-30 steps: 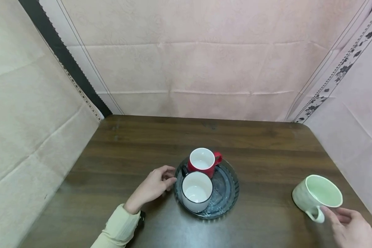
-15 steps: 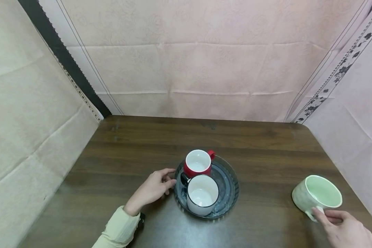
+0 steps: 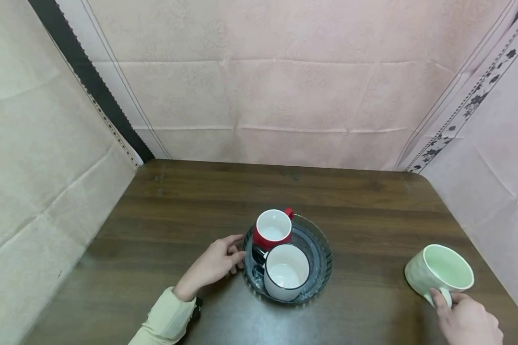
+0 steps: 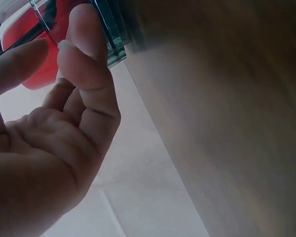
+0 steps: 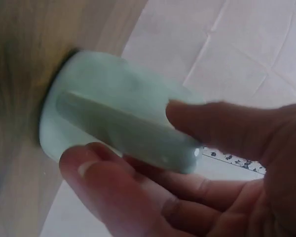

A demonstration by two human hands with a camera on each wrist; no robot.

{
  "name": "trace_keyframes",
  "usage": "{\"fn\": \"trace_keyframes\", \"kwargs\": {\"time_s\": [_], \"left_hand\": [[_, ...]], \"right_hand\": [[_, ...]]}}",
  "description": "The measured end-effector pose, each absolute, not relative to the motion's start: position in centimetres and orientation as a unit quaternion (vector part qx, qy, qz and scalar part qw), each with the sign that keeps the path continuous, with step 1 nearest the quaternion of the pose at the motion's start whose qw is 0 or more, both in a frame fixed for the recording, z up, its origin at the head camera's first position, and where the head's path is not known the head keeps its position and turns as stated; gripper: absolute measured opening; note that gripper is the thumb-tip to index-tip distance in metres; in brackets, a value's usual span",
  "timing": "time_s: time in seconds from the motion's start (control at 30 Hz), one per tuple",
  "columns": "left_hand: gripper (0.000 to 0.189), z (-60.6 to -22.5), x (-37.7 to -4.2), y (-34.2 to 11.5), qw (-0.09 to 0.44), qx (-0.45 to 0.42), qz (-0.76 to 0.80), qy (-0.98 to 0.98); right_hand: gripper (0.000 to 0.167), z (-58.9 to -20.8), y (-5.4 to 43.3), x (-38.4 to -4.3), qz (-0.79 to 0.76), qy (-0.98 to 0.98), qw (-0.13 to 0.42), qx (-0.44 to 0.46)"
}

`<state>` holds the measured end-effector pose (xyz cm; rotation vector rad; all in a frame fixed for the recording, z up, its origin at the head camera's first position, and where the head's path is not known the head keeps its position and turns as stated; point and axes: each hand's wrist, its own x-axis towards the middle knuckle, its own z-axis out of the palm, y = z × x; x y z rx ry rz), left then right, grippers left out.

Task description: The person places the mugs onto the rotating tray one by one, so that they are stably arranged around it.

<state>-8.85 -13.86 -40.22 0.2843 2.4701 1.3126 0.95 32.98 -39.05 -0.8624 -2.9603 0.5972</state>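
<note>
In the head view, a dark glass dish (image 3: pixel 315 239) with a scalloped rim stands mid-table. Inside it, a red mug (image 3: pixel 274 226) with a white interior sits at the back. A white mug (image 3: pixel 287 273) with a black rim and black handle is in front of it. My left hand (image 3: pixel 217 258) pinches the dish's left rim between thumb and fingers. Over on the right, a pale green mug (image 3: pixel 440 270) stands on the table. Its handle (image 5: pixel 128 133) is between the thumb and fingers of my right hand (image 3: pixel 468 318).
The brown wooden table (image 3: pixel 177 201) is bounded by pale cloth on its back and both sides. The back cloth (image 3: pixel 285 110) meets the table's far edge. A patterned cloth border (image 3: pixel 470 105) runs down at the right.
Within the dish, the red mug has shifted left and the white mug right. The dish and left hand stay put. My right hand has come left, its grip settling further round the green mug's handle.
</note>
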Motion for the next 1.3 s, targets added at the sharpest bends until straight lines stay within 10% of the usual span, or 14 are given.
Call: {"fn": "trace_keyframes", "kwargs": {"time_s": [0.67, 1.3], "left_hand": [[0.057, -40.2, -8.4, -13.8, 0.174, 0.115, 0.467, 0.859], [0.051, -39.9, -7.2, -14.1, 0.18, 0.107, 0.471, 0.857]], "right_hand": [[0.045, -38.0, 33.4, 0.7, 0.242, -0.905, 0.125, -0.327], [0.018, -34.2, 21.8, -4.9, 0.28, -0.934, 0.223, -0.024]]}}
